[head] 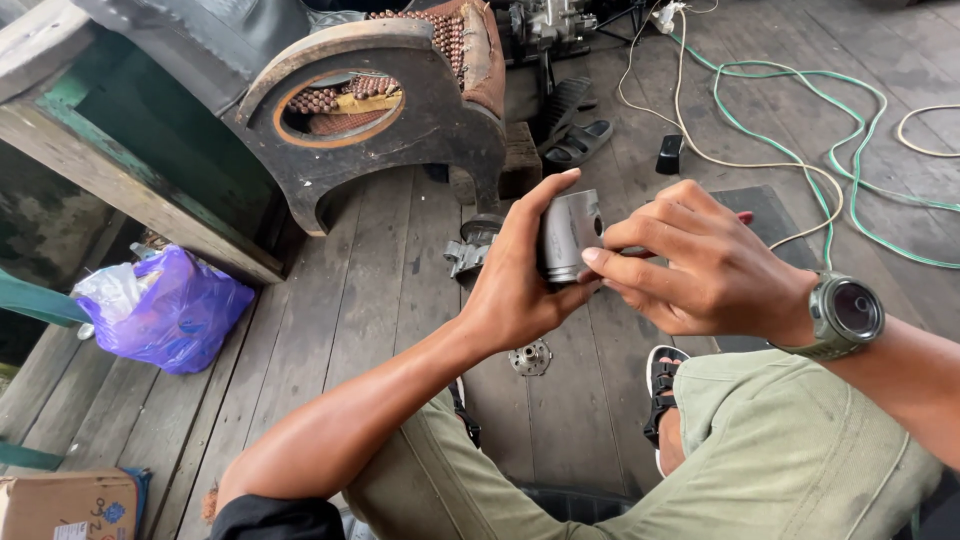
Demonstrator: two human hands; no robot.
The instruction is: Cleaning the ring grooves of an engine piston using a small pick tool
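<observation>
Lower left of the frame: corner of a cardboard box [65, 505]; above it, a purple plastic bag [165, 310] lying on the plank floor [370, 300]. Upper left: green-painted wooden frame [110, 150] beside a dark wooden seat base with a round opening [380, 130], beaded cover draped over its top.

Centre: left hand [520, 280] wrapped around a grey metal piston [568, 232], thumb raised along the near side, fingers hidden behind the cylinder, grip closed on it. Piston held upright above the knees, at mid-frame, clear of the floor. Below and behind it on the planks: a small metal engine part [470, 250] and a toothed round flange [530, 357].

Right of centre: right hand [700, 265] brought against the piston's side at the pin hole, fingertips pressed together as if pinching something small; whether a clip or pin sits between them cannot be told. Green wristwatch [845, 315] on that wrist. Olive trousers [780, 450] across the lower right, a sandalled foot [662, 380] between the knees.

Upper right: black sandals [575, 140], white cord [720, 150] and green cord [800, 110] looped over the floor.

Step in hand, judged: fitting or picking at the piston's pin bore. Next move likely calling for a steady left-hand hold and fine fingertip work at the hole.
</observation>
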